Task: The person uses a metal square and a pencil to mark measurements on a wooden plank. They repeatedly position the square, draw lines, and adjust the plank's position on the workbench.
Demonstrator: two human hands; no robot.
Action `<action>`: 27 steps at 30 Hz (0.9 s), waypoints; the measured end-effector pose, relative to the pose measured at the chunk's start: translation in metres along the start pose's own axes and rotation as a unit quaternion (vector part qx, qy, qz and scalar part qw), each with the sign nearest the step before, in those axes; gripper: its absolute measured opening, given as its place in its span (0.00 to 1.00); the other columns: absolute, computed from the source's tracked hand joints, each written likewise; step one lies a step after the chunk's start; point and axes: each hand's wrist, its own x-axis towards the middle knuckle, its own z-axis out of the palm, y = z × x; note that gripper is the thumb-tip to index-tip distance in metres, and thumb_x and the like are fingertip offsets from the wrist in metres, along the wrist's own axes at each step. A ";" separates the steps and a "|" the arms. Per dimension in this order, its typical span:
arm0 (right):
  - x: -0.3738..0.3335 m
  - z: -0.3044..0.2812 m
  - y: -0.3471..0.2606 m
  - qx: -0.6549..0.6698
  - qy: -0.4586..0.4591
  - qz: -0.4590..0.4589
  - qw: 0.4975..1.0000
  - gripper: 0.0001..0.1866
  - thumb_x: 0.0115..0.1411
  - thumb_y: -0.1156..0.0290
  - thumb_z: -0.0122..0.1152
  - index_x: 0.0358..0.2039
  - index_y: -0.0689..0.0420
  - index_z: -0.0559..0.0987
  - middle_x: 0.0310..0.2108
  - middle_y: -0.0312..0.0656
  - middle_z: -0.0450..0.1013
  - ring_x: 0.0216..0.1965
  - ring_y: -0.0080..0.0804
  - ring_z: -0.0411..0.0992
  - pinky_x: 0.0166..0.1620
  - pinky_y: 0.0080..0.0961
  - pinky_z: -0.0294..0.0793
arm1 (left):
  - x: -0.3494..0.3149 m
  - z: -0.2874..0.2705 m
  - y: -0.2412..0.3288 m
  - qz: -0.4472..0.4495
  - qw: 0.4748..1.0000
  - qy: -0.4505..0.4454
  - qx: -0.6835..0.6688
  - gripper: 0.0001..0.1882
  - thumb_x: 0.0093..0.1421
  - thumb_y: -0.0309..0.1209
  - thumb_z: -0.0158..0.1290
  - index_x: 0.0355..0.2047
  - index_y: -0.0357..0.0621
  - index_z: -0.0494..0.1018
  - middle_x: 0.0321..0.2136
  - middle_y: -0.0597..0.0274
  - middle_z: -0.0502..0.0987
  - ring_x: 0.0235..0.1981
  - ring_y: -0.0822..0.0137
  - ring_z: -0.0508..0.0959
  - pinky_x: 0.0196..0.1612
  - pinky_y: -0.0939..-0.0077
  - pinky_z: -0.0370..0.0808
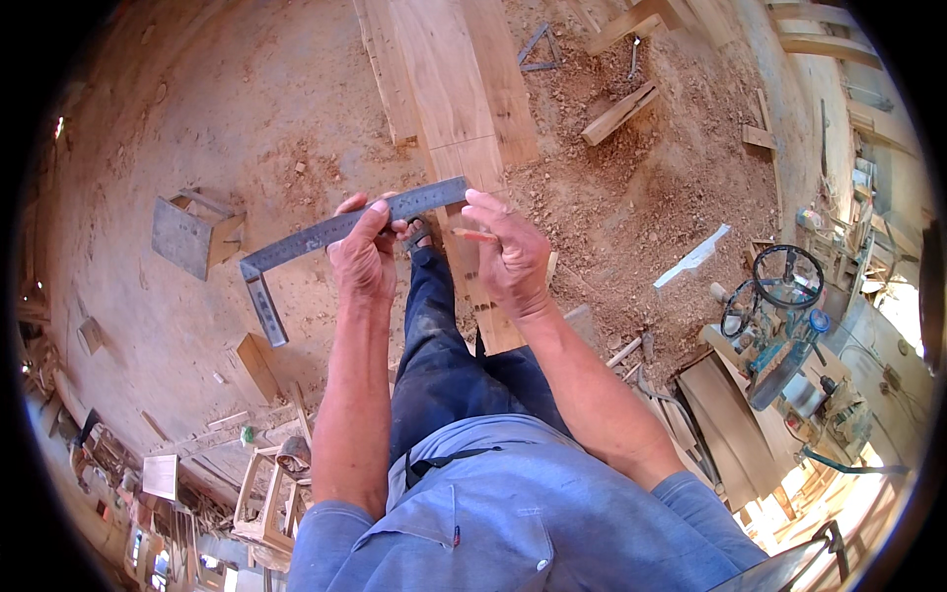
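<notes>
left grip (363, 261) on partly hidden square (311, 236)

the dusty brown floor (266, 99) is carrying scattered wood chips (681, 192); among them a short wooden block (619, 114), a dark triangular frame (539, 67) and a pale, thin strip (693, 257) are lying, while to their left, well apart, a small stool (182, 237) is resting.
</notes>
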 end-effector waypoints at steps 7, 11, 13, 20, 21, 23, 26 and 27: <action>0.000 0.001 0.000 0.014 0.003 0.011 1.000 0.18 0.53 0.91 0.48 0.41 0.60 0.80 0.47 0.49 0.78 0.48 0.40 0.78 0.48 0.26 0.77 | -0.001 0.005 0.002 -0.004 1.000 0.019 -0.001 0.21 0.57 0.17 0.54 0.49 0.35 0.60 0.36 0.38 0.78 0.22 0.59 0.78 0.25 0.68 0.76; -0.003 0.002 0.002 0.037 -0.003 0.034 0.999 0.19 0.54 0.91 0.47 0.41 0.61 0.80 0.47 0.49 0.77 0.48 0.37 0.77 0.46 0.25 0.79 | 0.000 0.009 0.004 -0.014 0.999 0.039 0.018 0.20 0.57 0.18 0.54 0.48 0.36 0.61 0.36 0.40 0.78 0.22 0.59 0.78 0.24 0.68 0.76; -0.002 0.002 0.003 0.026 -0.003 0.016 1.000 0.19 0.55 0.91 0.46 0.42 0.61 0.79 0.48 0.48 0.77 0.48 0.36 0.77 0.44 0.23 0.80 | 0.001 0.006 0.004 -0.026 0.998 0.050 0.033 0.19 0.58 0.19 0.54 0.48 0.39 0.63 0.37 0.42 0.79 0.23 0.59 0.79 0.24 0.67 0.77; -0.004 0.002 0.003 0.060 -0.013 0.043 0.997 0.21 0.56 0.92 0.45 0.44 0.60 0.79 0.51 0.46 0.75 0.49 0.32 0.76 0.42 0.22 0.82 | 0.002 0.009 0.007 -0.042 0.996 0.073 0.037 0.19 0.56 0.19 0.54 0.47 0.39 0.63 0.36 0.42 0.79 0.22 0.58 0.78 0.23 0.67 0.77; -0.003 0.002 0.003 0.058 -0.013 0.039 0.998 0.21 0.56 0.92 0.45 0.44 0.60 0.79 0.51 0.46 0.75 0.49 0.32 0.76 0.42 0.22 0.82 | 0.003 0.010 0.007 -0.045 0.995 0.075 0.037 0.19 0.56 0.19 0.54 0.47 0.39 0.63 0.35 0.42 0.79 0.22 0.58 0.78 0.23 0.67 0.77; -0.002 0.002 0.002 0.052 -0.012 0.031 0.998 0.21 0.56 0.92 0.45 0.44 0.60 0.79 0.51 0.46 0.75 0.49 0.32 0.76 0.43 0.22 0.82 | 0.003 0.011 0.009 -0.050 0.995 0.082 0.038 0.18 0.56 0.19 0.54 0.46 0.39 0.64 0.35 0.43 0.79 0.22 0.58 0.78 0.22 0.68 0.77; -0.003 0.003 0.003 0.060 -0.011 0.039 0.997 0.21 0.55 0.93 0.45 0.44 0.60 0.79 0.51 0.46 0.75 0.49 0.32 0.76 0.43 0.22 0.83 | 0.001 0.015 0.011 -0.055 0.994 0.091 0.040 0.17 0.56 0.19 0.54 0.45 0.39 0.65 0.34 0.43 0.79 0.22 0.58 0.78 0.22 0.68 0.77; -0.003 0.003 0.003 0.061 -0.011 0.040 0.997 0.21 0.55 0.93 0.45 0.44 0.60 0.79 0.51 0.46 0.75 0.49 0.32 0.76 0.43 0.22 0.82 | 0.001 0.016 0.012 -0.055 0.994 0.091 0.040 0.16 0.56 0.19 0.54 0.45 0.40 0.65 0.34 0.44 0.79 0.22 0.59 0.77 0.22 0.68 0.77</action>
